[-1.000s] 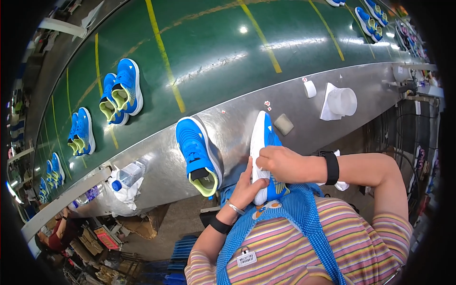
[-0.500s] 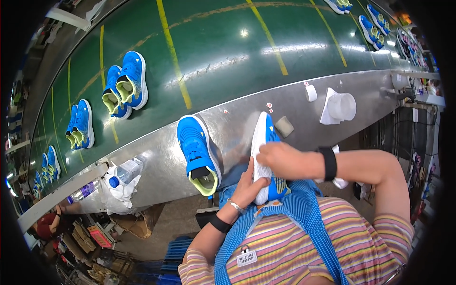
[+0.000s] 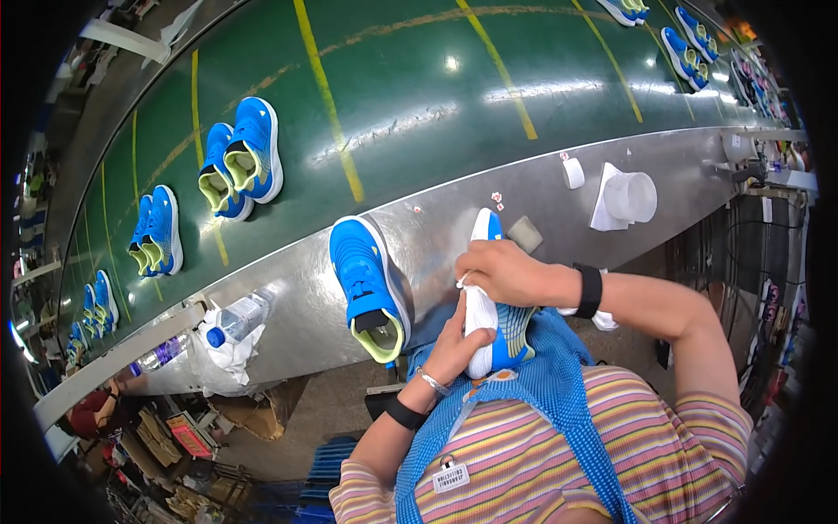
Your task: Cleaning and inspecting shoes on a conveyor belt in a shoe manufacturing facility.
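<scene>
A blue sneaker (image 3: pixel 504 351) with a white sole is tilted on its side against my apron, sole toward the left. My left hand (image 3: pixel 454 348) grips it near the heel, thumb lying across the sole. My right hand (image 3: pixel 502 271) is closed over the sole's middle, pinching a small white cloth-like piece (image 3: pixel 463 280) at the fingertips; the rest of that piece is hidden. The matching blue sneaker (image 3: pixel 360 271) stands upright on the metal ledge to the left, its toe pointing away. Some white material (image 3: pixel 603 320) shows beside my right wrist.
Beyond the metal ledge (image 3: pixel 297 306) runs a green belt (image 3: pixel 393 79) with yellow lines, carrying pairs of blue sneakers (image 3: pixel 253 148). A grey block (image 3: pixel 525 235), a white roll (image 3: pixel 573 173) and a translucent cup (image 3: pixel 630 197) sit on the ledge. A plastic bottle (image 3: pixel 240 319) lies left.
My right hand has shifted slightly left and toward the toe along the sole, and the white piece now shows at its fingertips. The sneakers on the belt have moved slightly right.
</scene>
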The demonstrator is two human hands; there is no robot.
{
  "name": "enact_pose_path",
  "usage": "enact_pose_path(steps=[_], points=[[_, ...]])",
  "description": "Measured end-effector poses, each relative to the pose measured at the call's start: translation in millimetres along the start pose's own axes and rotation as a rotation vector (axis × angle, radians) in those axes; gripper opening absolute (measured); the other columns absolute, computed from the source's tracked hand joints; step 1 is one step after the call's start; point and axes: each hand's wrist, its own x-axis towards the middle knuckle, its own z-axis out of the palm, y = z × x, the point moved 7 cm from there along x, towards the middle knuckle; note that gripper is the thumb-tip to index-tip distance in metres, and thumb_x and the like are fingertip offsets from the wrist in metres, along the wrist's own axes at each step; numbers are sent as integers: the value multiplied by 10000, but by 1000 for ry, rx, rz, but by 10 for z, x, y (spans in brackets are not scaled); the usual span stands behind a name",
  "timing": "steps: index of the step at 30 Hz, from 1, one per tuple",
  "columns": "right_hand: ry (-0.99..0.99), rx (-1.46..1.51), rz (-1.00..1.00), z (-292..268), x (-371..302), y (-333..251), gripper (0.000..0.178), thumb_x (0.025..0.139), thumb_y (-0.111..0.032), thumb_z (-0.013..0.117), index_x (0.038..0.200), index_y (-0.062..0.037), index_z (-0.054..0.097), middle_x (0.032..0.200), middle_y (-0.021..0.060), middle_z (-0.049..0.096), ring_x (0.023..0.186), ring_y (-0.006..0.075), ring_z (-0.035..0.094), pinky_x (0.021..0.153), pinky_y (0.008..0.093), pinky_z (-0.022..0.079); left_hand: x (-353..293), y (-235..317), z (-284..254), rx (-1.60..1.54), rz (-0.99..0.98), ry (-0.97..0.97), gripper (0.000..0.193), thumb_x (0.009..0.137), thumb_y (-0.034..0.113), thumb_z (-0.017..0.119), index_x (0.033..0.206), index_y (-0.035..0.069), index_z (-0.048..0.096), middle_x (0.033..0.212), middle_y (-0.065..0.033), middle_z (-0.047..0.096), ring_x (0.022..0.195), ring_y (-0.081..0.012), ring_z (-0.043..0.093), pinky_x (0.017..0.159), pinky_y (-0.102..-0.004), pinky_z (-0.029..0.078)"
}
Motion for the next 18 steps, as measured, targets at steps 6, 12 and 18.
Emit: enact_pose_path(steps=[6, 12, 18], points=[[59, 781, 365, -114, -367, 331, 140, 777, -32, 536, 888, -18, 621, 849, 64, 585, 761, 105, 535, 705, 242, 433, -60, -107, -30, -94, -107, -19, 851, 688, 243, 574, 1356, -23, 120, 1191, -189, 444, 1059, -214, 462, 875, -275, 368], [57, 657, 30, -134, -414, -77, 166, 726, -43, 588, 883, 8, 611, 849, 118, 584, 802, 240, 554, 757, 324, 432, -52, -123, -3, -182, -96, -47, 841, 700, 229, 570, 1360, -20, 111, 1224, -179, 418, 1095, -210, 436, 903, -272, 347], [130, 206, 80, -31, -296, 26, 143, 727, -18, 555, 865, 12, 569, 878, 153, 559, 828, 322, 561, 731, 358, 446, -57, -137, 21, -189, -85, -49, 817, 715, 190, 567, 1366, -3, 112, 1266, -156, 385, 1113, -190, 414, 911, -257, 333]])
